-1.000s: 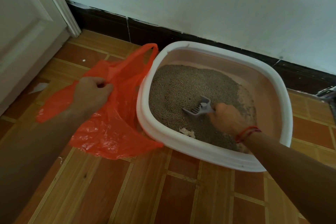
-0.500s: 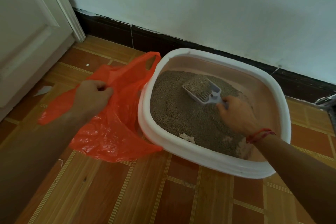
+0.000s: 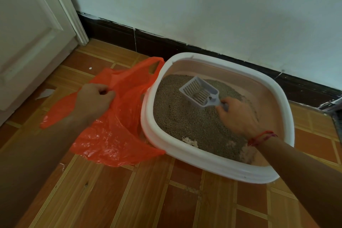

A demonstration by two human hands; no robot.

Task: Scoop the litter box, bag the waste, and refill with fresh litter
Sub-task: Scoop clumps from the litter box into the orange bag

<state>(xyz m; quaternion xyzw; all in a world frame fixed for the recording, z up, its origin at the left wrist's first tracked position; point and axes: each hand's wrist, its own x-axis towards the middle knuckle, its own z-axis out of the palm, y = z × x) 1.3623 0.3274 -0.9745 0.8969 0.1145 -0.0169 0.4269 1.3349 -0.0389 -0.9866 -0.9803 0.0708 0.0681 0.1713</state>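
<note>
A white-rimmed litter box sits on the floor by the wall, filled with grey-brown litter. My right hand grips the handle of a grey slotted scoop, held above the litter with its bowl looking empty. Pale clumps lie at the box's near edge, and another pale clump lies by my wrist. An orange plastic bag lies on the floor against the box's left side. My left hand grips the bag's upper edge.
A white door and its frame stand at the left. The wall has a dark baseboard right behind the box. The floor is orange-brown tile. A white paper scrap lies near the door.
The scoop came up out of the litter full; its litter has since sifted through and the bowl now looks empty. My left hand still holds the bag.
</note>
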